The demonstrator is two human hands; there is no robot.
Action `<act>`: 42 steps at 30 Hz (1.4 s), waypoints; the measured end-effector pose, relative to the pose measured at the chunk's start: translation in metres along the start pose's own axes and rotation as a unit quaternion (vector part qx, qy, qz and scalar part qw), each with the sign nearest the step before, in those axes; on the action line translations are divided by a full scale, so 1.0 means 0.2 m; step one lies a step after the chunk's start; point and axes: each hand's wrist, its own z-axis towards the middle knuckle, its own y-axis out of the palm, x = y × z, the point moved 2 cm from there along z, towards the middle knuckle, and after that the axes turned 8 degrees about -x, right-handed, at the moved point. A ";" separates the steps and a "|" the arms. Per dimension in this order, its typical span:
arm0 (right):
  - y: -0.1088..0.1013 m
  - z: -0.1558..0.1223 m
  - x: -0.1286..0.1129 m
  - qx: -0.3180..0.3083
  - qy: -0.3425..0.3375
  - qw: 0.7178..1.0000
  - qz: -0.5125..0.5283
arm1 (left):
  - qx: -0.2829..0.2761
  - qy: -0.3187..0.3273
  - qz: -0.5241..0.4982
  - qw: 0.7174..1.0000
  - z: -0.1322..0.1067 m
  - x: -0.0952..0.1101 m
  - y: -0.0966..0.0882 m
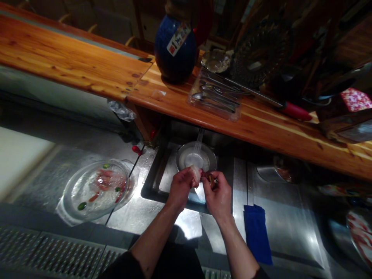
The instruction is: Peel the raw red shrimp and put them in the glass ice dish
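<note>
Over the steel sink (162,178), my left hand (180,190) is closed around a pale shrimp (196,173). My right hand (217,193) pinches the shrimp's reddish tail end, fingers curled. Both hands hover just in front of a metal bowl (210,159) in the sink, where a thin stream of water (199,145) falls. A clear glass bowl (95,190) with pink shrimp pieces and green bits in liquid rests on the steel counter to the left.
A wooden shelf (261,124) runs above the sink with a blue vase (174,46), a clear tray of cutlery (216,97) and a red-handled knife (293,110). A blue cloth (257,232) hangs at right. A white board (17,155) lies far left.
</note>
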 end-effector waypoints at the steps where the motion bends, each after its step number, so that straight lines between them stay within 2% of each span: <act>1: 0.00 0.00 -0.01 -0.007 -0.006 1.000 0.003 | -0.001 0.007 0.005 1.000 0.00 0.00 0.00; 8: 0.01 0.03 -0.04 -0.023 -0.060 0.996 -0.063 | 0.000 0.024 0.081 0.996 -0.03 0.03 0.02; 15: -0.02 0.03 -0.04 -0.001 -0.001 1.000 -0.013 | -0.012 0.026 0.079 0.996 -0.02 0.01 0.01; 19: -0.02 0.03 -0.06 -0.038 -0.040 0.998 -0.025 | 0.012 0.028 0.093 0.995 -0.02 0.01 0.02; 23: -0.01 0.04 -0.08 -0.042 -0.101 0.991 -0.074 | 0.009 0.028 0.104 0.994 -0.02 0.02 0.04; 25: 0.01 0.04 -0.08 -0.046 -0.106 0.990 -0.083 | 0.013 0.029 0.098 0.995 -0.02 0.01 0.04; 28: 0.03 0.03 -0.05 -0.073 -0.051 0.996 -0.031 | 0.033 0.021 0.073 0.997 -0.01 -0.01 0.02; 30: 0.03 0.00 -0.01 -0.091 0.003 0.996 0.025 | 0.024 0.011 0.034 0.999 0.00 -0.02 0.01; 32: 0.02 -0.02 0.05 -0.093 0.053 0.991 0.080 | 0.012 -0.001 -0.012 1.000 0.02 -0.01 0.00; 34: 0.00 -0.04 0.14 -0.088 0.098 0.982 0.133 | 0.024 -0.016 -0.060 0.998 0.03 0.01 -0.01; 38: -0.03 -0.01 0.34 -0.048 0.187 0.951 0.240 | 0.056 -0.033 -0.153 0.986 0.06 0.07 -0.04; 40: 0.00 0.07 0.44 -0.020 0.249 0.925 0.286 | 0.064 -0.035 -0.184 0.980 0.07 0.10 -0.07; 42: 0.08 0.19 0.51 -0.001 0.304 0.900 0.313 | 0.076 -0.036 -0.205 0.975 0.08 0.12 -0.10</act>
